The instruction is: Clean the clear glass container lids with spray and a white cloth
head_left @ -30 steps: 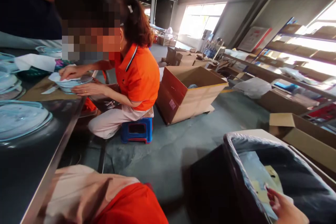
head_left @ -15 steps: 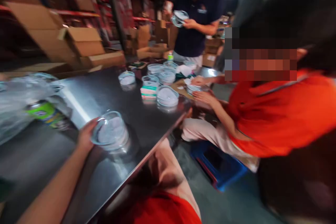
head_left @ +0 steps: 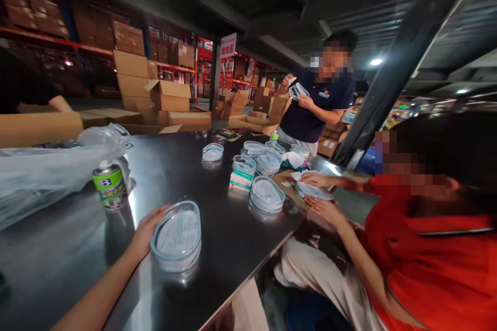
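Observation:
My left hand is at the left side of an oval clear food container, its fingers curled against the rim. The container rests on the dark metal table and has a white printed sheet inside; a second layer shows under its rim, though I cannot tell if it is a stack. Beyond my left wrist stands a green spray can with a pale cap. My right hand is out of view.
Several similar containers and a green-and-white box sit farther along the table. At right, a seated person in red works on a container. A standing person holds another. Plastic wrap lies left; cartons stand behind.
The view has tilted upward, showing more ceiling and shelving. My left hand stays on the container at its rim. The standing person still holds a clear piece.

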`<move>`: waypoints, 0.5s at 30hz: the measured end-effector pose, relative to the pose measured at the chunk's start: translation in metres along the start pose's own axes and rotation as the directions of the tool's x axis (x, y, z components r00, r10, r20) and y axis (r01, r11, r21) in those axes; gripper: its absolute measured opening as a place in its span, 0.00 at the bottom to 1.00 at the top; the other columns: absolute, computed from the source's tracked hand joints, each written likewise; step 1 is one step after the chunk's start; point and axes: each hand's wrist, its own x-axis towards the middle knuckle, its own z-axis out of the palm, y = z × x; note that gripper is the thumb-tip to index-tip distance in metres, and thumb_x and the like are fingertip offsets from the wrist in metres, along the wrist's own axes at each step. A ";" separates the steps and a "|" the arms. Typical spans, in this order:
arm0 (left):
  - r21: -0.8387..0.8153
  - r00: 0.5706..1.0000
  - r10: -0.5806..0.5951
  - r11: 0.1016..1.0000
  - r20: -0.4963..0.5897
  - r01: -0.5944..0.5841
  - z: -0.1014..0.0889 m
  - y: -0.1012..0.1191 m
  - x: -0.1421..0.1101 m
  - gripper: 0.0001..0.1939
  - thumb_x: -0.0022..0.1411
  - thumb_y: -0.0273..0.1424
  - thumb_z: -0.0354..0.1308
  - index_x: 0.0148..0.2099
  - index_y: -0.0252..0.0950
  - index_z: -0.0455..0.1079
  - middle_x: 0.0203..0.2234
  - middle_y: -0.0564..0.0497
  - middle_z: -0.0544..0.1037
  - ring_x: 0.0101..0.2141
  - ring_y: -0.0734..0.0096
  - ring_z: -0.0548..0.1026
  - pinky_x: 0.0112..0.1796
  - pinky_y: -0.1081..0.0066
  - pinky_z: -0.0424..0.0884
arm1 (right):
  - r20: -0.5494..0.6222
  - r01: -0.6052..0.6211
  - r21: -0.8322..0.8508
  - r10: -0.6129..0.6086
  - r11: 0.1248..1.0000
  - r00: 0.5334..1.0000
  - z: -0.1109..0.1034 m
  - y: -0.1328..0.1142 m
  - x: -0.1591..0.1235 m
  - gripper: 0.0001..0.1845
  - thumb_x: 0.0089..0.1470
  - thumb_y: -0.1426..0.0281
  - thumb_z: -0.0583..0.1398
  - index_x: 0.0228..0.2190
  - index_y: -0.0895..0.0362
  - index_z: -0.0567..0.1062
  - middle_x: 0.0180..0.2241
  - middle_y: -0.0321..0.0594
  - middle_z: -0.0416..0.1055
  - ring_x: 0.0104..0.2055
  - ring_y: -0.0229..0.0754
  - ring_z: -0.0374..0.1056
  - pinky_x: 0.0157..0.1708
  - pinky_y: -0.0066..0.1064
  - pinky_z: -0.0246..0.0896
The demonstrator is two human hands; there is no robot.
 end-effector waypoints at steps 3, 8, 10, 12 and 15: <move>-0.002 1.000 -0.004 1.000 0.007 0.004 0.002 0.002 -0.001 0.26 0.33 0.41 0.73 0.36 0.33 0.78 0.30 0.50 0.82 0.32 0.64 0.77 0.34 0.72 0.71 | 0.093 -0.264 0.009 0.262 0.965 0.961 -0.013 0.008 0.031 0.22 0.61 0.58 0.53 0.49 0.60 0.72 0.53 0.46 0.65 0.40 0.38 0.69 0.42 0.37 0.67; -0.008 1.000 -0.010 1.000 0.024 0.011 0.003 0.002 -0.002 0.26 0.33 0.41 0.73 0.36 0.34 0.78 0.32 0.49 0.82 0.33 0.61 0.78 0.34 0.71 0.73 | 0.200 -0.377 0.037 0.363 0.925 0.910 -0.037 0.020 0.052 0.18 0.60 0.60 0.57 0.48 0.57 0.71 0.48 0.44 0.68 0.42 0.42 0.69 0.40 0.38 0.68; -0.003 1.000 -0.021 1.000 0.021 0.022 0.001 0.000 -0.001 0.26 0.33 0.42 0.72 0.36 0.35 0.78 0.32 0.50 0.83 0.34 0.60 0.78 0.35 0.71 0.73 | 0.221 -0.375 0.040 0.357 0.926 0.907 -0.042 0.022 0.055 0.18 0.60 0.60 0.57 0.47 0.57 0.71 0.47 0.43 0.69 0.42 0.42 0.70 0.40 0.38 0.68; -0.001 1.000 -0.025 1.000 0.018 0.025 -0.001 -0.003 0.002 0.27 0.33 0.43 0.72 0.37 0.35 0.78 0.32 0.50 0.83 0.35 0.60 0.78 0.35 0.72 0.73 | 0.227 -0.359 0.034 0.343 0.933 0.912 -0.044 0.025 0.058 0.18 0.59 0.59 0.58 0.47 0.57 0.70 0.46 0.43 0.69 0.42 0.42 0.70 0.39 0.37 0.68; 0.006 1.000 -0.025 1.000 0.013 0.025 -0.003 -0.008 0.007 0.28 0.32 0.44 0.72 0.37 0.35 0.78 0.33 0.50 0.83 0.37 0.60 0.78 0.36 0.73 0.73 | 0.219 -0.324 0.005 0.315 0.946 0.924 -0.045 0.028 0.061 0.18 0.59 0.60 0.59 0.46 0.57 0.71 0.45 0.42 0.70 0.41 0.42 0.70 0.39 0.37 0.68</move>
